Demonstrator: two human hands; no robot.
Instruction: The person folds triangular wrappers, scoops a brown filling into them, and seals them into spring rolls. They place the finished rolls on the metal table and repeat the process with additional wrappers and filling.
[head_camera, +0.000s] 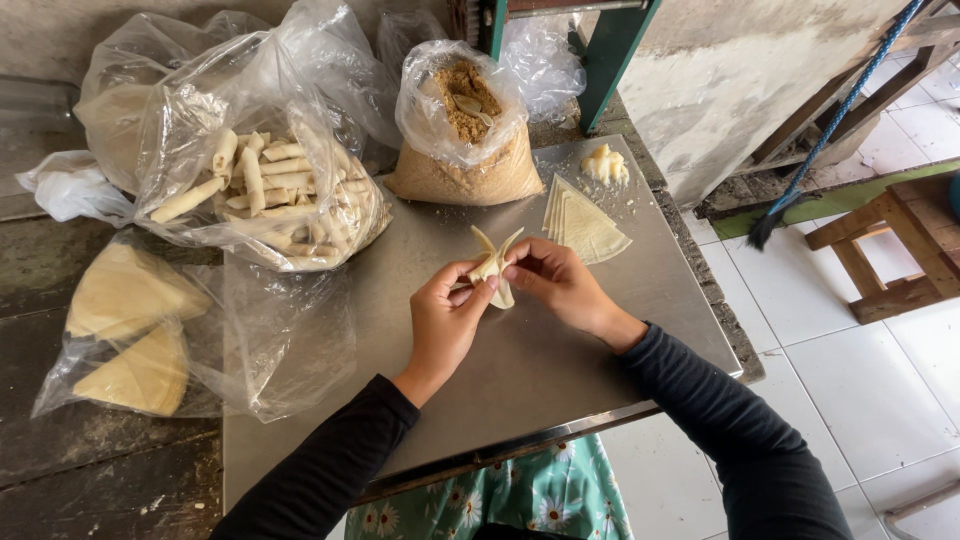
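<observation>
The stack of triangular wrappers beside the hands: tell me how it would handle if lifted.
The stack of triangular wrappers looks thin and pale, so probably floppy and light. Its sheets fan at the edges, so they may slide apart. Thin dough likely tears easily.

Both dark-sleeved forearms reach forward and angle inward, so the hands meet. The left hand (445, 320) has its fingers (468, 287) curled and pinched; just beside them, the right hand (560, 280) pinches too, fingertips nearly touching the left's.

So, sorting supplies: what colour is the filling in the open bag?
Brown, crumbly filling; the head view shows it.
</observation>
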